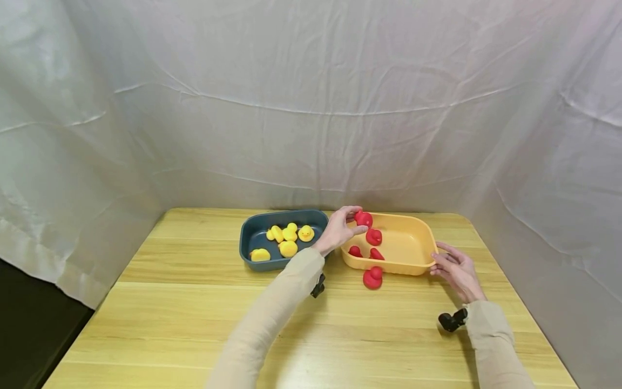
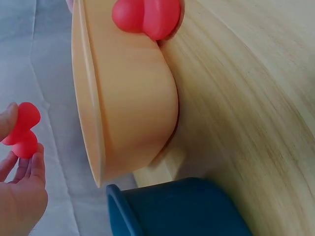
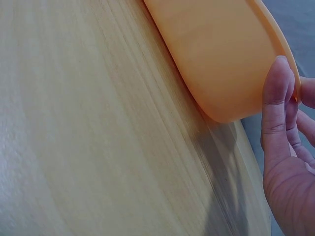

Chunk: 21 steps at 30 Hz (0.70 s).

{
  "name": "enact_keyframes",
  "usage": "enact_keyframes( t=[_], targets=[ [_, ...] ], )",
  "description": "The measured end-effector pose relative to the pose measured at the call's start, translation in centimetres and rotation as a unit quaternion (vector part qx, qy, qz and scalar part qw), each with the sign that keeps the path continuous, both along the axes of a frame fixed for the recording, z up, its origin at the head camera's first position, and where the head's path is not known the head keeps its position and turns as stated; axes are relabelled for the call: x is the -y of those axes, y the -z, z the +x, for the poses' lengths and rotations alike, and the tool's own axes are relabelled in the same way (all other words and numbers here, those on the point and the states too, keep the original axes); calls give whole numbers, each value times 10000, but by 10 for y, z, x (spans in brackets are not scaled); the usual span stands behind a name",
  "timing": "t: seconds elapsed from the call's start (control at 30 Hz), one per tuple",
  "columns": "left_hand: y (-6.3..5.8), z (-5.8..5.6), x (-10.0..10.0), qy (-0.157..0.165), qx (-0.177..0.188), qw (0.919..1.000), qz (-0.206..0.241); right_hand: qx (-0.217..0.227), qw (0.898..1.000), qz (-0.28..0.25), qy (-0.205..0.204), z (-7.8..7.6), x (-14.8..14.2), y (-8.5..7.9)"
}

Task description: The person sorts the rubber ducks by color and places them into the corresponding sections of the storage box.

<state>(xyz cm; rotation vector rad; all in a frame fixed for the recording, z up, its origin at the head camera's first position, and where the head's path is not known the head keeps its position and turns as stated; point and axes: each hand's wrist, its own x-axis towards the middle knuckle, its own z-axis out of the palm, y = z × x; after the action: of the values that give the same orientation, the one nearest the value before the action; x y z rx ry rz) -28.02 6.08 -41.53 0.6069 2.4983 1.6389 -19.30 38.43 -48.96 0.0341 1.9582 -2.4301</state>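
My left hand (image 1: pixel 338 229) pinches a red rubber duck (image 1: pixel 363 218) between thumb and fingers, raised over the left end of the orange bin (image 1: pixel 413 268). In the left wrist view the held duck (image 2: pixel 24 129) shows between the fingertips, off to the side of the bin's rim. Inside the bin lie three more red ducks, one (image 1: pixel 374 237) just below the held one. At the bin's right end, my right hand (image 1: pixel 457 269) grips the rim. The right wrist view shows the thumb (image 3: pixel 276 93) along the outer wall (image 3: pixel 221 59).
A dark blue bin (image 1: pixel 245 246) with several yellow rubber ducks (image 1: pixel 288 248) stands left of the orange one, partly behind my left arm. Another red duck (image 1: pixel 372 277) sits on the wooden table (image 1: pixel 194 313) against the orange bin's front. Pale cloth (image 1: pixel 311 135) hangs behind.
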Motion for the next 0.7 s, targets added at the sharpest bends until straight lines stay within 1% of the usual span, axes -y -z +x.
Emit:
enact_keyframes(
  t=[0.33, 0.43, 0.5, 0.6, 0.7],
  targets=[
    [5, -3, -4, -63, 16, 9998, 187, 48, 10000, 29, 58, 2, 3, -2],
    [5, -3, -3, -43, 56, 9996, 275, 15, 10000, -36, 29, 2, 3, -1],
    [4, -2, -2, -29, 57, 9997, 251, -23, 10000, -78, 0, 2, 3, -2],
    [5, 1, -1, 50, 58, 9997, 222, -74, 9999, -112, -22, 2, 3, -2],
    [6, 6, -1, 227, 70, 9994, 243, -89, 9999, -120, -23, 2, 3, -2]
  ],
)
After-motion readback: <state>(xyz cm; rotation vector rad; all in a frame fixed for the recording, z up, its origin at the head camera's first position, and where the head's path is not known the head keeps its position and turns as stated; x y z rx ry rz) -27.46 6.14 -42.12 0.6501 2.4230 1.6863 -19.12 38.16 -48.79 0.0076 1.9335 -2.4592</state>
